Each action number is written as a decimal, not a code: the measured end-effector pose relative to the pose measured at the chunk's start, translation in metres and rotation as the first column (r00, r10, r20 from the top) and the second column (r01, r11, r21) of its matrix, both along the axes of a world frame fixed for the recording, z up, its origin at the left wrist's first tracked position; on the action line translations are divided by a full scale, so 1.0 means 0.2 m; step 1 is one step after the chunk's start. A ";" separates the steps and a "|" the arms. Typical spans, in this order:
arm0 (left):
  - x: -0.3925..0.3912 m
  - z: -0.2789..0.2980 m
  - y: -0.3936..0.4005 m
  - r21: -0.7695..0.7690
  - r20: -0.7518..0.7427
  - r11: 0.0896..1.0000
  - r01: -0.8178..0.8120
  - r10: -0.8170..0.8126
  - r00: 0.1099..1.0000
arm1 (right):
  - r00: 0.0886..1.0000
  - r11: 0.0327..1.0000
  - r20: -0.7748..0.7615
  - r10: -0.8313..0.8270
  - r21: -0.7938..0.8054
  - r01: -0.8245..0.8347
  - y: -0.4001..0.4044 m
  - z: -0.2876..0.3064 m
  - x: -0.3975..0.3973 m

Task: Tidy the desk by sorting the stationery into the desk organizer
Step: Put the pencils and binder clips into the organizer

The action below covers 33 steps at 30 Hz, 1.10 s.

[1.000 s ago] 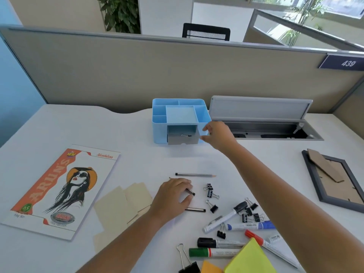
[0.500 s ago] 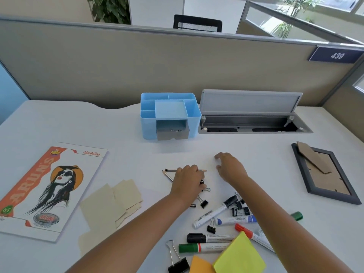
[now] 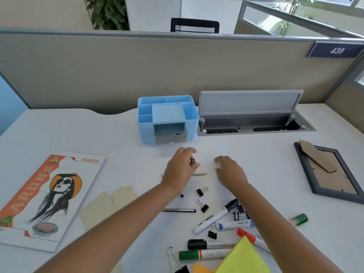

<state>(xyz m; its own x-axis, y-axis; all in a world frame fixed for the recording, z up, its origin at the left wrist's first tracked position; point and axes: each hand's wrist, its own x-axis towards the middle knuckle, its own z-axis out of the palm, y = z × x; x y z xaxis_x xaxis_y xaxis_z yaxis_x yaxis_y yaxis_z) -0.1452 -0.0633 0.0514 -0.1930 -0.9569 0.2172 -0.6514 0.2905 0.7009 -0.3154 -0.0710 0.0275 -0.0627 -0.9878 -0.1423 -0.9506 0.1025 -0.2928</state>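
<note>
A light blue desk organizer (image 3: 192, 115) stands at the back of the desk, its grey drawer (image 3: 170, 137) pulled open with a small clip inside. My left hand (image 3: 180, 170) hovers in front of it, fingers pinched on a small black binder clip (image 3: 192, 161). My right hand (image 3: 229, 173) is beside it, open and empty, palm down. Under my left hand lies a pencil (image 3: 200, 174). More binder clips (image 3: 201, 192), a black pen (image 3: 179, 210) and several markers (image 3: 214, 218) lie scattered near my forearms.
A printed pad (image 3: 45, 194) lies at the left, beige paper slips (image 3: 110, 203) beside it. Yellow sticky notes (image 3: 243, 259) sit at the bottom edge. A dark picture frame (image 3: 332, 170) lies at the right. An open cable tray (image 3: 254, 127) is set behind the organizer's right side.
My right hand came back from the organizer to the desk. My left hand lifted off the clips and moved forward toward the drawer, holding a binder clip.
</note>
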 end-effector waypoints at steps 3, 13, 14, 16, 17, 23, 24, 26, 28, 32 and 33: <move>0.08 0.10 -0.14 -0.084 -0.039 0.992 -0.092 0.089 0.995 | 1.000 1.000 -0.005 -0.003 0.014 0.003 0.00 0.01 0.01; 0.21 0.18 -0.41 -0.073 -0.129 0.965 -0.252 0.242 0.962 | 1.000 1.000 -0.027 0.006 0.029 -0.005 -0.01 0.02 0.01; 0.22 0.17 -0.41 -0.076 -0.132 0.965 -0.251 0.240 0.962 | 0.999 0.999 -0.033 0.009 0.037 -0.008 -0.01 0.02 0.01; 0.26 0.15 -0.39 -0.127 -0.118 0.961 -0.247 0.233 0.965 | 0.999 0.999 -0.035 0.018 0.051 -0.017 -0.01 0.04 0.01; 0.28 0.14 -0.36 -0.163 -0.112 0.955 -0.248 0.231 0.966 | 0.999 0.998 -0.036 0.024 0.064 -0.022 0.00 0.05 0.01; 0.42 -0.03 -0.09 -0.306 -0.035 0.901 -0.308 0.313 0.949 | 0.993 0.991 -0.060 0.102 0.098 -0.095 0.13 0.16 0.06; 0.43 -0.07 -0.04 -0.281 -0.003 0.914 -0.292 0.304 0.953 | 0.990 0.988 -0.042 0.132 0.091 -0.128 0.17 0.17 0.08; 0.44 -0.14 0.06 -0.218 0.036 0.948 -0.232 0.246 0.969 | 0.977 0.971 0.015 0.212 0.112 -0.212 0.23 0.17 0.11; 0.41 -0.18 0.16 -0.205 0.068 0.967 -0.151 0.168 0.983 | 0.959 0.951 0.049 0.279 0.124 -0.283 0.26 0.15 0.14; 0.37 -0.27 0.25 -0.164 0.093 0.984 -0.072 0.088 0.992 | 0.949 0.944 0.014 0.316 0.090 -0.316 0.26 0.09 0.17; 0.38 -0.30 0.25 -0.161 0.098 0.984 -0.078 0.094 0.991 | 0.951 0.947 0.012 0.310 0.078 -0.310 0.25 0.08 0.17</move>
